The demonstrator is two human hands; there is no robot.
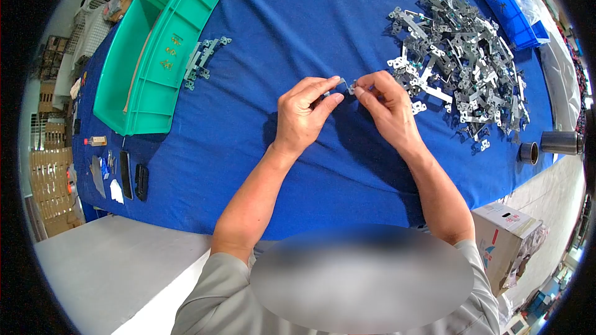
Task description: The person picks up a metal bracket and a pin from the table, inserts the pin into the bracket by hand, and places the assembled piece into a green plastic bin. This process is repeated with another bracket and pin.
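Note:
Above the middle of the blue cloth [292, 37], both my hands pinch one small metal bracket [346, 85]. My left hand [302, 111] grips its left end between thumb and fingers. At its other end my right hand [391, 108] holds it with the fingertips. Fingers cover much of the bracket. To the right lies a big heap of similar metal brackets [462, 56], silver and dark grey. A smaller group of brackets [202, 62] rests on the cloth at the left, beside the green bin.
A green plastic bin [146, 96] stands tilted at the left. At the back right is a blue crate [506, 6]. A phone [126, 174] and a small bottle [96, 141] lie at the left edge. A metal cup [562, 142] lies at the right; a carton [506, 239] stands below.

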